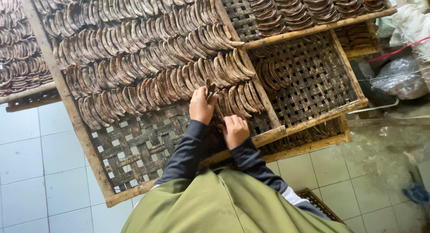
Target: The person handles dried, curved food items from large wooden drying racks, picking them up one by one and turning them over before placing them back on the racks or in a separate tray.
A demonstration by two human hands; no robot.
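Hands (202,108) over strip-filled woven tray (134,154)

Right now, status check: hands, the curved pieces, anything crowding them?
Left hand pinching a brown curved strip at the row's end. Right hand low on the woven bamboo tray, grip unclear. Packed rows of strips tight on both sides.

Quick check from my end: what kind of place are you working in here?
Probably a small food-drying or processing workshop. Woven bamboo trays in wooden frames carry rows of curved brown strips; more trays overlap beside it, on a white tiled floor. The left hand holds one strip.
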